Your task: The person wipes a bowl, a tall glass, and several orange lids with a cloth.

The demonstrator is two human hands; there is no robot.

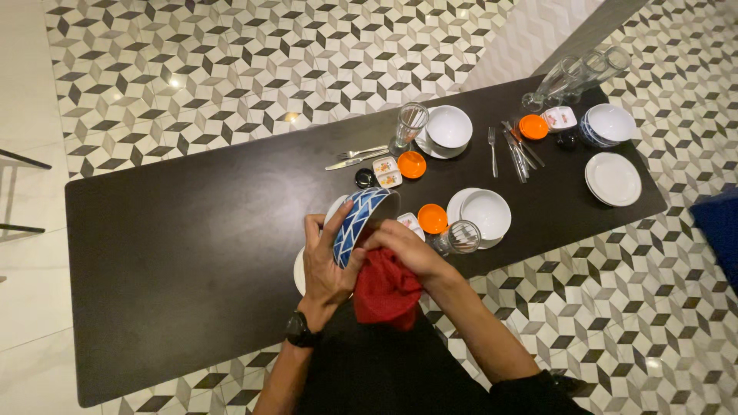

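While the left hand [327,265] is gripping the blue-and-white patterned bowl [360,219] on its side, fingers wrapped round the outside, the right hand [403,250] is closing on a red cloth [384,290] and pressing it against the bowl. Bowl's sitting tilted at the near edge of the dark table [177,246]. Just right of the bowl an orange saucer [433,218], a glass [460,237] and a white bowl [486,212] are sitting. Beyond the bowl, a knife and fork [355,157] are lying.

A blue-and-white patterned bowl [360,220] tilted on its side, red cloth [384,290] bunched beneath it
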